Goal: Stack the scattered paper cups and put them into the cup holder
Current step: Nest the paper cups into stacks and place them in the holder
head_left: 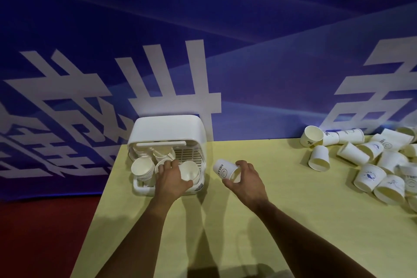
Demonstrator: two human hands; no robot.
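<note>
Several stacks already sit in the cup holder [167, 126], so the task is partly done (roughly midway, as a judgement).

Head view, the only one:
- The cup holder stands at the rear left corner of the yellow table [270, 221], with its lid raised.
- One stack [142, 168] is in the holder's left side and another stack [189, 170] in its right side. More rims show behind them, too crowded to count.
- The left hand [170, 179] is inside the holder's front. Its fingers are curled between the stacks and its thumb lies under the right one. Whether it really grips cannot be told.
- The right hand [247, 180] is just right of the holder, clasped round a single HELLO cup [222, 168] that is tilted with its base toward the holder.
- The hands are apart.
- Far right of the holder lies a big pile of loose cups [370, 174], mostly on their sides.

Still to do: nest the held cup, then stack the whole pile and load it.
</note>
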